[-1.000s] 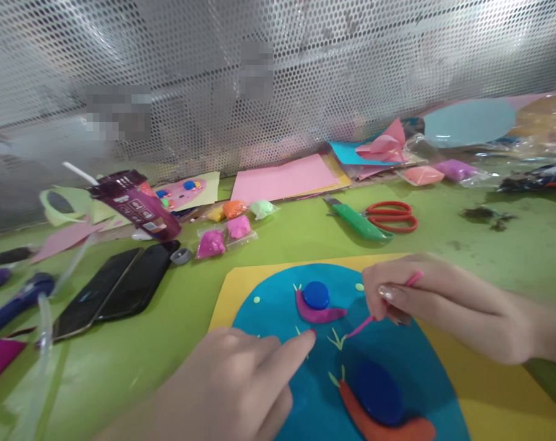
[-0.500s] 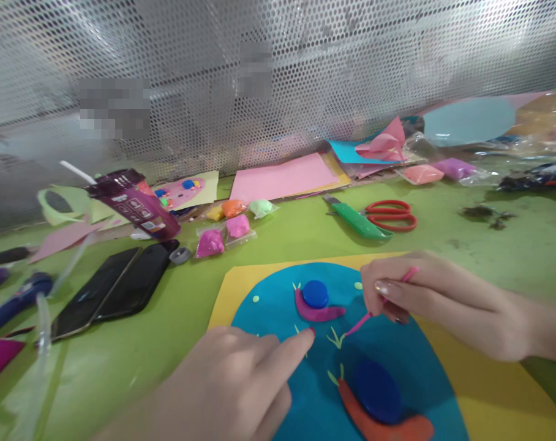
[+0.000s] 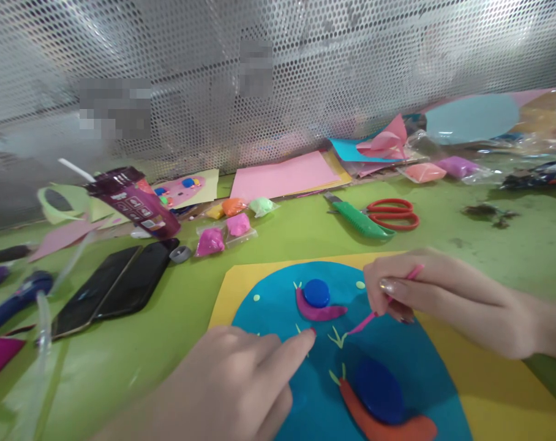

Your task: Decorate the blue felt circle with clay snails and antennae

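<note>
My right hand (image 3: 425, 300) pinches a thin pink clay modelling tool (image 3: 363, 323), its tip at a light green clay tuft (image 3: 338, 338). The tuft lies on a blue paper disc (image 3: 269, 309) mounted on yellow paper (image 3: 498, 392). My left hand (image 3: 241, 380) rests over the disc's left part, index finger stretched out beside another green tuft, which it partly hides; the other fingers curl under. Above the fingertip is a purple clay snail (image 3: 321, 312) with a blue shell (image 3: 316, 293). Nearer me sits an orange clay snail (image 3: 374, 416) with a larger dark blue shell (image 3: 379, 391).
Beyond the paper lie a green utility knife (image 3: 363, 219) and red-handled scissors (image 3: 392, 214). Bagged clay (image 3: 210, 242), pink paper (image 3: 282, 174) and a purple cup (image 3: 138, 202) stand further back. Two dark phones (image 3: 135, 282) lie left. A perforated metal panel (image 3: 296, 79) rises behind.
The view has shifted very slightly. My right hand and the pink tool sit a touch further right, the tip still at the green tuft. My left hand stays put.
</note>
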The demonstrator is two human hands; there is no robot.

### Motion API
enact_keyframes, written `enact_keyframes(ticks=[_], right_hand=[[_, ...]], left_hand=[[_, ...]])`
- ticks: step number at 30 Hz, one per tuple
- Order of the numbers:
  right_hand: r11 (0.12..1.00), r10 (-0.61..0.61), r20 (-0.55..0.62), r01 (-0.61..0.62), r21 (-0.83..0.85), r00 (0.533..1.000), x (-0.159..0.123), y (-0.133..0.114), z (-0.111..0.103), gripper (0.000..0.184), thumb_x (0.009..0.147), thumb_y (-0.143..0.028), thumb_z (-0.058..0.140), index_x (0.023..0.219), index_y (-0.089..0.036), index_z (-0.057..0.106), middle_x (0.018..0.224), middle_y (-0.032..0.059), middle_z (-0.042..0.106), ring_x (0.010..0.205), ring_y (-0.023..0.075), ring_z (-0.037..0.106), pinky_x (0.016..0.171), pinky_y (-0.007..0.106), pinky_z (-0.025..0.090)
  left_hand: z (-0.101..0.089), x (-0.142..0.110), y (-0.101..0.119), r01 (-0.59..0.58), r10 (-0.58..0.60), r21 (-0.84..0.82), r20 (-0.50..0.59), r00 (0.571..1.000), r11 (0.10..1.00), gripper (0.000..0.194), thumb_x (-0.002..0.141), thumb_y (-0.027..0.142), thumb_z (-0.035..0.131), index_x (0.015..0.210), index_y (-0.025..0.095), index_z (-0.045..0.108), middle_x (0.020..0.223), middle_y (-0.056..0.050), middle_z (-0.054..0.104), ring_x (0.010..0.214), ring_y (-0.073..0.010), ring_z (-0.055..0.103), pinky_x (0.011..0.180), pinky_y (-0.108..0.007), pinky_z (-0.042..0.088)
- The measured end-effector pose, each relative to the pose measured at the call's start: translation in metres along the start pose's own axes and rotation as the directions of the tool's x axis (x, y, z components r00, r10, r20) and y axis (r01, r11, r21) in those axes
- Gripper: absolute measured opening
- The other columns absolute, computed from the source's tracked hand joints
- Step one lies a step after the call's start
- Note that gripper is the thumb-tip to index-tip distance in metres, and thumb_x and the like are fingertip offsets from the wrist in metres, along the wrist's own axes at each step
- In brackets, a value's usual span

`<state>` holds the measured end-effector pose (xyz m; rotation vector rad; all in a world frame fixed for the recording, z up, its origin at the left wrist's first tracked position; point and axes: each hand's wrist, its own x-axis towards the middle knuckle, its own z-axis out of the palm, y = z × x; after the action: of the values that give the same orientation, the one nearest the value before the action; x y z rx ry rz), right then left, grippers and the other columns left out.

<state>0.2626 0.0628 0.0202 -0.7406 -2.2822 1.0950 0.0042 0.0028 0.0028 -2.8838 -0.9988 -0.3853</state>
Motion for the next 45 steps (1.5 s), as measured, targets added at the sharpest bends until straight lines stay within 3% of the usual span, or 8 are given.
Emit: enact_keyframes(ticks=[14,22,29,37,45], right_hand=[[0.999,0.041,0.013,-0.041,0.013,0.999,-0.0006,-0.0027,-0.0021,0.033,0.094,-0.026,0.033,0.070,-0.021,0.056,0.062,-0.0018,0.050,0.055,0.0084,0.048,0.049,0.020,0.040],[0.999,-0.033,0.025,0.033,-0.003,0.999,0.0014,0.0028,-0.0018,0.032,0.094,-0.026,0.033,0.072,-0.021,0.056,0.062,-0.0020,0.051,0.054,0.0076,0.049,0.047,0.019,0.040],[0.999,0.034,-0.003,-0.034,-0.019,0.999,0.0005,0.0015,-0.0002,0.034,0.094,-0.029,0.032,0.071,-0.022,0.056,0.062,-0.0020,0.052,0.054,0.0083,0.049,0.049,0.020,0.041],[0.999,-0.043,0.006,0.043,-0.030,0.999,0.0009,0.0032,-0.0019,0.034,0.095,-0.025,0.031,0.070,-0.022,0.054,0.061,-0.0016,0.050,0.053,0.0087,0.048,0.048,0.021,0.040],[0.999,-0.043,0.004,0.043,-0.020,0.999,0.0011,0.0034,-0.0013,0.033,0.095,-0.024,0.032,0.070,-0.022,0.054,0.060,-0.0023,0.050,0.053,0.0080,0.048,0.047,0.019,0.039]], left_hand=[[0.0000,0.0012,-0.0002,-0.011,0.011,0.009,-0.017,1.000,1.000,0.035,0.088,0.017,0.035,0.117,0.018,0.053,0.067,-0.001,0.063,0.055,-0.0104,0.058,0.056,-0.019,0.050],[0.0002,0.0004,-0.0001,-0.012,0.012,0.008,-0.010,1.000,1.000,0.035,0.088,0.017,0.035,0.118,0.017,0.053,0.068,-0.001,0.063,0.055,-0.0107,0.058,0.056,-0.020,0.050],[0.0005,0.0010,-0.0008,-0.011,0.011,0.009,-0.010,1.000,1.000,0.035,0.088,0.017,0.035,0.118,0.017,0.053,0.069,-0.001,0.063,0.056,-0.0106,0.058,0.057,-0.020,0.050],[0.0000,0.0003,0.0000,-0.007,0.007,0.015,-0.004,1.000,1.000,0.036,0.088,0.017,0.035,0.118,0.018,0.053,0.069,-0.001,0.063,0.057,-0.0106,0.058,0.057,-0.020,0.050],[0.0002,0.0009,0.0000,-0.009,0.009,0.012,-0.008,1.000,1.000,0.035,0.088,0.017,0.035,0.118,0.017,0.053,0.068,-0.001,0.062,0.055,-0.0103,0.057,0.055,-0.019,0.049]])
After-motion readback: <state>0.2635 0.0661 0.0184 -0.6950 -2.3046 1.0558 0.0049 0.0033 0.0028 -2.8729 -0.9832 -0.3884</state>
